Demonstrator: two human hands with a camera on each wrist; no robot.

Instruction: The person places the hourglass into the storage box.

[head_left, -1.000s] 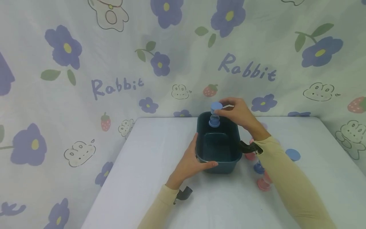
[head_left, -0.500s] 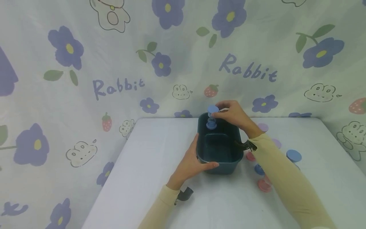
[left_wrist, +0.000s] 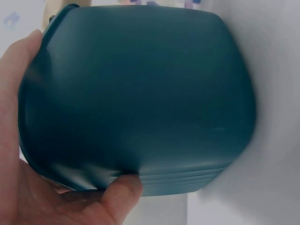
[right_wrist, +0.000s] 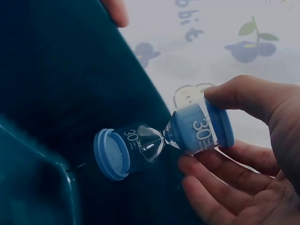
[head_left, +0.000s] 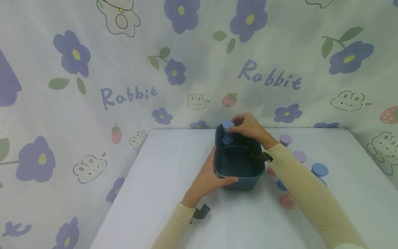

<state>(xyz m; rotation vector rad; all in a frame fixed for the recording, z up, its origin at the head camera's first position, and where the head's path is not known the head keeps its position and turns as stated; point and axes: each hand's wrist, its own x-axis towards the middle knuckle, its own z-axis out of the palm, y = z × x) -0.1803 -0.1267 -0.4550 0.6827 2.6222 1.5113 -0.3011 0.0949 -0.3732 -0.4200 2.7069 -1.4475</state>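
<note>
A blue-capped hourglass [head_left: 227,139], marked 30, is upright in the far left part of a dark teal plastic bin [head_left: 240,183]. Pinched by its top end, it is held between the thumb and fingers of my right hand [head_left: 248,128]. Blue sand fills its upper bulb in the right wrist view, where my right hand [right_wrist: 248,154] is close. Whether its lower cap [right_wrist: 111,154] touches the bin floor, I cannot tell. My left hand [head_left: 205,176] grips the near left corner of the bin, thumb [left_wrist: 124,190] against the outer wall.
Right of the bin, partly behind my right sleeve [head_left: 304,186], stand several more hourglasses: purple [head_left: 285,139], another purple [head_left: 299,156], blue [head_left: 319,169] and pink [head_left: 288,201]. A patterned cloth [head_left: 130,69] hangs behind the white table [head_left: 155,166].
My right hand has lowered the blue hourglass deeper into the bin and slightly to the left. My left hand keeps its hold on the bin, which stays in place.
</note>
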